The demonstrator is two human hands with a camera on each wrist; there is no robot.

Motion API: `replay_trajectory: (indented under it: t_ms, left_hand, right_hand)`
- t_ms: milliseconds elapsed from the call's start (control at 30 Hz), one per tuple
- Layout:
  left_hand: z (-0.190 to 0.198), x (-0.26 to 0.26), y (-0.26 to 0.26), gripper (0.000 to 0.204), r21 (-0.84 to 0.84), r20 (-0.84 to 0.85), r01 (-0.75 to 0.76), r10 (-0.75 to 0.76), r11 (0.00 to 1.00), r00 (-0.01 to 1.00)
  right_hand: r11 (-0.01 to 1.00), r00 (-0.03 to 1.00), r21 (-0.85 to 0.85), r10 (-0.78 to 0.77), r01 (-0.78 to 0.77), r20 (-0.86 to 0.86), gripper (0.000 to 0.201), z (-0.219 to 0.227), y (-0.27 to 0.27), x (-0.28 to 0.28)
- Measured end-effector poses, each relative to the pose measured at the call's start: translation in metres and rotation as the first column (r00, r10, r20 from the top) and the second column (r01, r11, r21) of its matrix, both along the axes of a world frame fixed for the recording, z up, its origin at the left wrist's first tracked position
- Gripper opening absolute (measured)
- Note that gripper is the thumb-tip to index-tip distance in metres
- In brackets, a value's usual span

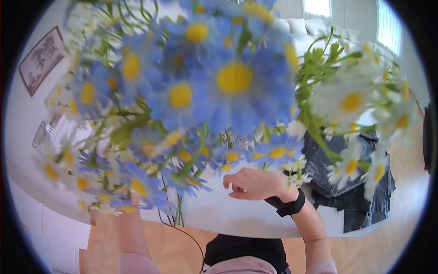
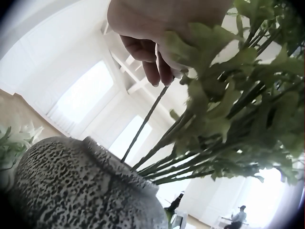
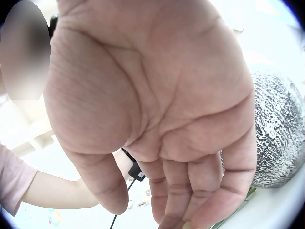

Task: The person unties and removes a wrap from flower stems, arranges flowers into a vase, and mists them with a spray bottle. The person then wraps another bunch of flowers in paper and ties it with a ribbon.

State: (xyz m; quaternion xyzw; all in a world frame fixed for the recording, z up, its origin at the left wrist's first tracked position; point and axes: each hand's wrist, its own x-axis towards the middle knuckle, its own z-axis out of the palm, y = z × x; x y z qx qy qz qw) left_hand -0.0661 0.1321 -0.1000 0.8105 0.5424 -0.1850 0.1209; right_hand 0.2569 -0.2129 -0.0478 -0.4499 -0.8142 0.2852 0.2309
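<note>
A bunch of artificial-looking daisies, blue ones (image 1: 235, 80) and white ones (image 1: 351, 100), fills much of the head view and hides most of my left hand. In the left wrist view, that left hand (image 2: 157, 33) pinches a thin green stem (image 2: 145, 125) between its fingertips, above the mouth of a speckled black-and-white vase (image 2: 81, 186). Several more leafy stems (image 2: 190, 164) lean out of the same mouth. My right hand (image 1: 253, 182) holds nothing, its fingers loosely bent over the white table (image 1: 255, 212). The vase (image 3: 279, 129) stands beside it in the right wrist view.
Black plastic sheeting (image 1: 328, 169) lies on the table's right side. Loose green stems (image 1: 179, 212) reach the front edge near a dark cable (image 1: 194, 239). White flowers (image 2: 19, 143) stand beyond the vase, and a person (image 2: 237, 217) sits far behind.
</note>
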Motion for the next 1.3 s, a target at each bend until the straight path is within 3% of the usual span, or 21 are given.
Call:
replay_trajectory:
  t_ms: [67, 167, 233, 300, 467, 533, 567, 633, 667, 733, 867, 1033, 1133, 1200, 1300]
  left_hand:
    - [0.025, 0.004, 0.011, 0.044, 0.043, 0.016, 0.001, -0.001, 0.999, 1.000]
    - [0.046, 0.005, 0.016, 0.043, 0.080, 0.036, -0.004, 0.001, 0.997, 0.999]
    - [0.047, 0.002, 0.019, 0.043, 0.088, 0.059, -0.008, 0.003, 0.996, 0.998]
    - [0.041, -0.002, 0.016, 0.043, 0.082, 0.079, -0.020, 0.013, 0.996, 0.997]
    - [0.033, -0.018, 0.004, 0.043, 0.074, 0.143, -0.074, 0.063, 0.994, 0.988]
    - [0.018, -0.027, -0.008, 0.043, 0.049, 0.186, -0.113, 0.102, 0.992, 0.977]
    - [0.008, -0.034, -0.015, 0.043, 0.034, 0.207, -0.133, 0.124, 0.990, 0.970]
    - [-0.015, -0.046, -0.031, 0.043, -0.004, 0.241, -0.174, 0.170, 0.985, 0.956]
    - [-0.025, -0.051, -0.042, 0.043, -0.026, 0.250, -0.193, 0.194, 0.981, 0.949]
    - [-0.052, -0.064, -0.061, 0.043, -0.083, 0.247, -0.225, 0.239, 0.971, 0.939]
    - [-0.086, -0.094, -0.095, 0.043, -0.172, 0.173, -0.259, 0.288, 0.950, 0.942]
    - [-0.094, -0.101, -0.101, 0.042, -0.210, 0.119, -0.253, 0.281, 0.944, 0.952]
    - [-0.097, -0.105, -0.103, 0.042, -0.222, 0.118, -0.255, 0.285, 0.941, 0.951]
    - [-0.100, -0.108, -0.105, 0.042, -0.229, 0.125, -0.261, 0.294, 0.938, 0.948]
    - [-0.103, -0.108, -0.105, 0.042, -0.235, 0.139, -0.262, 0.299, 0.936, 0.944]
  right_hand:
    - [0.998, 1.000, 0.054, -0.025, 0.025, -0.004, 0.018, -0.011, 0.002, 0.001]
    - [0.998, 0.948, 0.037, 0.053, -0.044, -0.313, 0.017, -0.039, 0.010, 0.006]
    - [0.999, 0.960, 0.017, 0.031, -0.027, -0.278, 0.018, -0.034, 0.010, 0.004]
    - [0.999, 1.000, 0.045, 0.021, -0.021, -0.018, 0.018, -0.020, 0.005, 0.002]
    - [0.997, 0.999, 0.063, 0.038, -0.036, -0.016, 0.017, -0.014, 0.003, 0.002]
    - [0.952, 0.998, 0.302, -0.061, 0.050, 0.028, 0.015, -0.006, -0.004, 0.000]
    - [0.956, 0.998, 0.293, -0.043, 0.027, 0.047, 0.015, 0.000, -0.005, 0.000]
    - [1.000, 0.998, -0.018, -0.003, 0.002, -0.055, 0.018, 0.012, -0.003, 0.000]
    - [0.999, 0.999, -0.036, 0.014, -0.015, -0.045, 0.018, 0.015, -0.004, 0.000]
    - [0.988, 0.998, 0.156, -0.011, 0.020, -0.056, 0.017, 0.014, -0.007, 0.000]
    - [0.974, 0.997, 0.228, 0.033, -0.016, -0.072, 0.016, 0.008, -0.003, 0.000]
    - [0.977, 0.997, 0.212, 0.023, -0.008, -0.067, 0.018, 0.011, -0.005, 0.002]
    - [0.991, 0.997, 0.133, -0.001, 0.012, -0.079, 0.018, 0.023, -0.008, 0.001]
    - [0.994, 1.000, -0.109, 0.019, -0.022, -0.024, 0.018, 0.007, 0.004, -0.001]
    - [0.996, 0.999, -0.085, 0.037, -0.040, -0.037, 0.019, 0.004, 0.004, -0.002]
